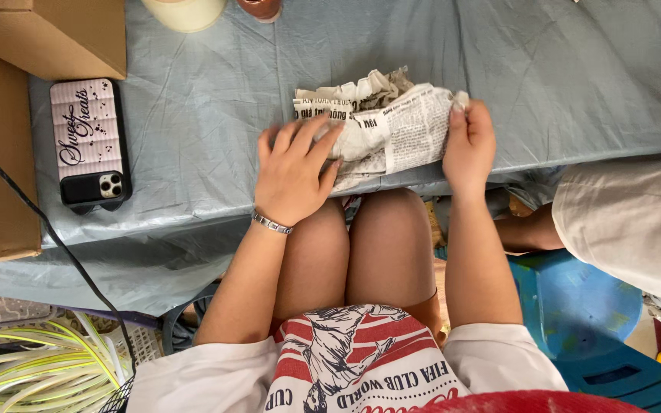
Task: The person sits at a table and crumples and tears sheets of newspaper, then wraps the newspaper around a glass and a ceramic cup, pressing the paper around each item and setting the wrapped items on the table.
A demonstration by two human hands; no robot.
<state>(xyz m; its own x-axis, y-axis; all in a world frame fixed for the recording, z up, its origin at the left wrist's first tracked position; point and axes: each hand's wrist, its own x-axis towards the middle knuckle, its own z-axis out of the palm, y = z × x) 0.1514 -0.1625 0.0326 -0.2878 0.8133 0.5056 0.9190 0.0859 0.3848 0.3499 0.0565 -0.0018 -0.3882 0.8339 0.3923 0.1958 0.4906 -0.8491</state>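
Pressing down on a crumpled newspaper bundle (pixel 376 130) with the left hand (pixel 294 172), fingers spread wide and flat, not closed around anything. Pinching the bundle's other end with the right hand (pixel 468 145), fingers curled shut on the paper edge, thumb side up. Lying near the front edge of a table with a blue-grey plastic cloth (pixel 560 84), right above the bare knees. Bunched and wrinkled at the top, flatter at the bottom. Wearing a thin silver bracelet (pixel 271 222) on the left wrist.

Resting well off to the left on the same cloth, a phone (pixel 89 143) in a pink and black case, face down. Sitting beside it, brown cardboard boxes (pixel 47 34) at the table's left end. Peeking in at the top edge, a pale round tape roll (pixel 185 11). Showing on the right, a person's white sleeve (pixel 636 222) and a blue plastic stool (pixel 583 306) low down.
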